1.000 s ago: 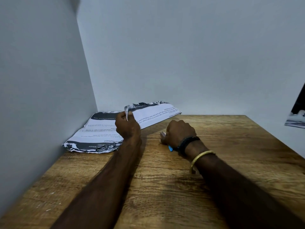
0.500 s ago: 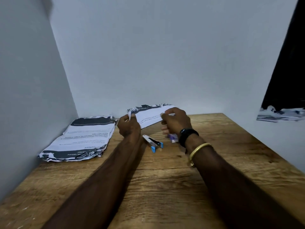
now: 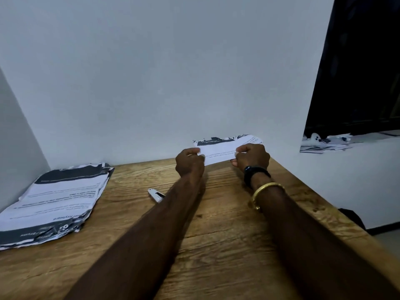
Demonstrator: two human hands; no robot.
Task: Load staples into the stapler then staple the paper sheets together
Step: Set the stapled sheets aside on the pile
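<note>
The counter (image 3: pixel 216 245) is grained in brown wood. The paper sheets (image 3: pixel 220 148) and the stack (image 3: pixel 58 198) are printed white with black bands. The stapler (image 3: pixel 154 194) is coloured white, the wristband (image 3: pixel 255 172) black, the bangle (image 3: pixel 267 188) gold.

Two hands, one left hand (image 3: pixel 189 162) and one right hand (image 3: pixel 252 158), appear over one wooden table (image 3: pixel 216 245). Paper comes in three lots: one held paper (image 3: pixel 220 148), one stack (image 3: pixel 56 202) on the table and one heap (image 3: pixel 324 142) at far right; the sheets in each cannot be counted. One stapler (image 3: pixel 155 194), partly hidden, one black wristband (image 3: pixel 255 173) and one gold bangle (image 3: pixel 267 189).
</note>
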